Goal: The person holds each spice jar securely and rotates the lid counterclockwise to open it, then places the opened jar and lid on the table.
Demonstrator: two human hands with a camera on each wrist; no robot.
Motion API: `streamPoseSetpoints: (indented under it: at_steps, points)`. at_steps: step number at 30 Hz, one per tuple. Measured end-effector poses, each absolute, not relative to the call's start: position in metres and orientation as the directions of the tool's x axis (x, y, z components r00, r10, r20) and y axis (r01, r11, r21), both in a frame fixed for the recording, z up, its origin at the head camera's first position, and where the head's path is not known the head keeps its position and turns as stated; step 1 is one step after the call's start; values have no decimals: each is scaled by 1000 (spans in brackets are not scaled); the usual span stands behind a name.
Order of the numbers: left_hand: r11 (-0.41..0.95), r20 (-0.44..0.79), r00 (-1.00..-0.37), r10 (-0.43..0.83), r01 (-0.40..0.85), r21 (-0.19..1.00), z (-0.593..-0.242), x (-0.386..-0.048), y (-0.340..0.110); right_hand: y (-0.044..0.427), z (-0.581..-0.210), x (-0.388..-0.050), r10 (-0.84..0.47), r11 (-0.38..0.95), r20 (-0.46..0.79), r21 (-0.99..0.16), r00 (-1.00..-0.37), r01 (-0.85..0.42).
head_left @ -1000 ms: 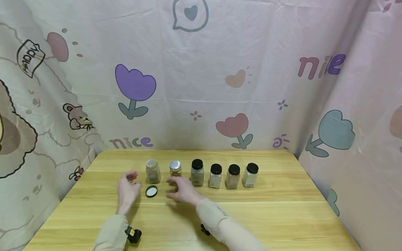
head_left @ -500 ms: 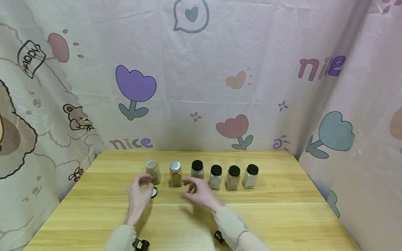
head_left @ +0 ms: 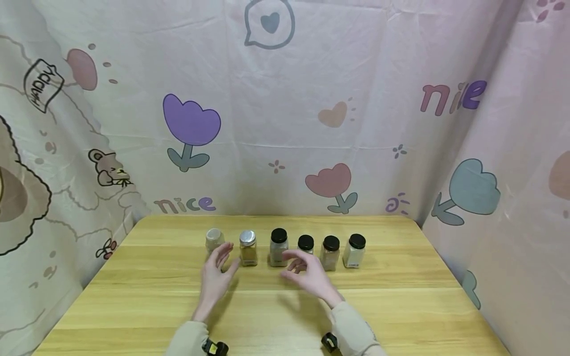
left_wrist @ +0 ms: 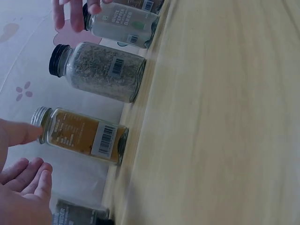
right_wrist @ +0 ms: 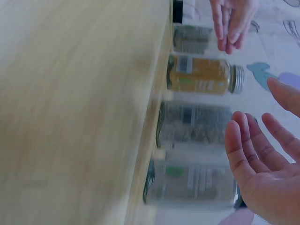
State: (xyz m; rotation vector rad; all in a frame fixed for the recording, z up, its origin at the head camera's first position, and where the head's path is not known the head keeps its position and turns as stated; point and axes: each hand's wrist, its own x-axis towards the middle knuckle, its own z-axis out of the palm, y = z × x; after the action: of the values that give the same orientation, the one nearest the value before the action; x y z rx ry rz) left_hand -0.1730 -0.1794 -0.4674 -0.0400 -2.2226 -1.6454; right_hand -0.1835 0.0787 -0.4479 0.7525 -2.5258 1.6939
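Across the far part of the pale wooden desk (head_left: 267, 321), before cartoon-printed curtains (head_left: 258, 109), six jars (head_left: 354, 254) stand upright, apparently spaced for separate grasping, while the left hand (head_left: 215, 279) and right hand (head_left: 313, 277) (both empty, fingers loosely bent, thumbs apart) hover near the silver-lidded jar (head_left: 248, 253) and tall black-lidded jar (head_left: 278, 249) respectively.

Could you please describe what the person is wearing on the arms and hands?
The left hand and right hand wear no gloves. The left sleeve and right sleeve are pale beige. Beside them show a left black device with a yellow patch and a right black device.
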Motion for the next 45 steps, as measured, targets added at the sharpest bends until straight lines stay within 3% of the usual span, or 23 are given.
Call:
streamPoseSetpoints:
  at_steps: [15,22,33,45]
  points:
    - [213,192,-981,30,194,957,-475,-202,-173,117,-449,-189,-337,199,308,-900,-890,-387]
    - [228,145,-989,39,150,962,-480,-212,-177,124,-450,-187,-329,206,287,-908,-900,-365]
    - [255,195,-979,65,205,945,-482,-221,-176,131,-452,-187,-305,202,304,-906,-903,-373]
    - [241,156,-982,103,177,954,-485,-220,-174,131,-452,-187,-298,205,278,-916,-913,-346]
